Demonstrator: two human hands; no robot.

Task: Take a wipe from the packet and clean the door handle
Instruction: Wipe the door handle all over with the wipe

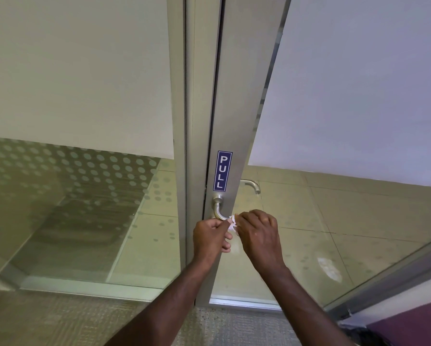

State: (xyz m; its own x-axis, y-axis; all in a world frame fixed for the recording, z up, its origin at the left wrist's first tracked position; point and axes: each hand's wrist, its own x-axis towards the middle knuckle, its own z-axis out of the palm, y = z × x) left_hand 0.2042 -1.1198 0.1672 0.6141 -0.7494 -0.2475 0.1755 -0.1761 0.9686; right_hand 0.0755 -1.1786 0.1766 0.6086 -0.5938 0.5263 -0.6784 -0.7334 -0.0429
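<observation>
Both forearms came up from the bottom of the frame and met at centre, just below the door handle [218,208]. Left hand [210,237] was curled, thumb and fingers pinching one edge of the wipe [233,224]. Right hand [258,234] was closed over the wipe's other side, knuckles toward camera. Wipe was white, crumpled, mostly hidden between the hands, touching or just at the lever's free end; can't tell which. Handle was a metal lever on the aluminium door frame [234,121], directly below a blue PULL sticker [222,171]. Packet not visible.
</observation>
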